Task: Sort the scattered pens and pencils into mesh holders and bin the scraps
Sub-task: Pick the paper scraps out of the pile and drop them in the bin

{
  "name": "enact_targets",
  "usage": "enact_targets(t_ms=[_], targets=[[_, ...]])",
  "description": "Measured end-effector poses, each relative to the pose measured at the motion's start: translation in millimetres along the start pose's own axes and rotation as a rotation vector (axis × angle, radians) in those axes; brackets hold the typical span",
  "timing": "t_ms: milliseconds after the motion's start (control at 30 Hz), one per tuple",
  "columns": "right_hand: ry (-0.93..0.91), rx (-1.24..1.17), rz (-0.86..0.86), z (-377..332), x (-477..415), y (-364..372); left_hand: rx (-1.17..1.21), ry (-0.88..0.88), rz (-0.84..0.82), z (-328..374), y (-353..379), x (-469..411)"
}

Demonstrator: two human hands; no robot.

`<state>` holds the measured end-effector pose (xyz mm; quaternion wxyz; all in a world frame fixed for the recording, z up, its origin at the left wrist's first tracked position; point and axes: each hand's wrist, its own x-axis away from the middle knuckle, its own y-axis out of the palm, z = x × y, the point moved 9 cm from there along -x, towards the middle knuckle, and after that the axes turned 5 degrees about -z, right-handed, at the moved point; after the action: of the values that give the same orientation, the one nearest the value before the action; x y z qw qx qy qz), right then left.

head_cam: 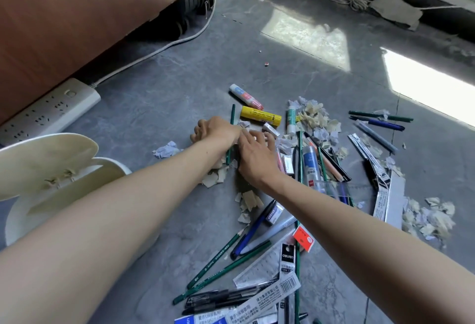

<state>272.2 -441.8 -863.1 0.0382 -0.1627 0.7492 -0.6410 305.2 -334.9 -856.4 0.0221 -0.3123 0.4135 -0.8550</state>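
Head view shows the task at an early stage: pens and pencils (pixel 226 269) lie scattered across the grey floor (pixel 159 107), paper scraps (pixel 318 120) remain in heaps, and no mesh holder is in view. The white bin (pixel 15 220) stands at the left with its lid raised. The left hand (pixel 216 130) curls its fingers under; whether it grips anything cannot be determined. The right hand (pixel 257 156) lays relaxed, extended fingers over scraps. Legible markings: "deli" on a black pack (pixel 287 256) and "HB" on a green pencil (pixel 205 269).

Bin (pixel 14 223) left of scattered pens (pixel 250 233)
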Motion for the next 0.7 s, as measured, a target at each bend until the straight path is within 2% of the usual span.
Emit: enact_targets(t_ms=[100, 200, 300, 400, 533, 700], targets=[[-0.094, -0.018, -0.002, -19, 2, 1, 0.143, -0.019, 0.003, -5, -4, -12], [-0.162, -0.1, 0.047, -31, 12, -1, 0.408, -0.05, -0.025, -8, 0, -20], [-0.058, -0.257, 0.031, -18, 2, 2, 0.639, -0.089, -0.079, -5, 5, -20], [0.014, -0.309, 0.009, -1, -16, -5, 0.717, -0.104, -0.096, 2, 8, -15], [0.008, -0.418, -0.058, 4, -25, -3, 0.769, -0.083, -0.131, 8, 14, -11], [0.039, -0.508, 0.076, 11, -21, -4, 0.671, -0.031, -0.106, -1, 12, -19]])
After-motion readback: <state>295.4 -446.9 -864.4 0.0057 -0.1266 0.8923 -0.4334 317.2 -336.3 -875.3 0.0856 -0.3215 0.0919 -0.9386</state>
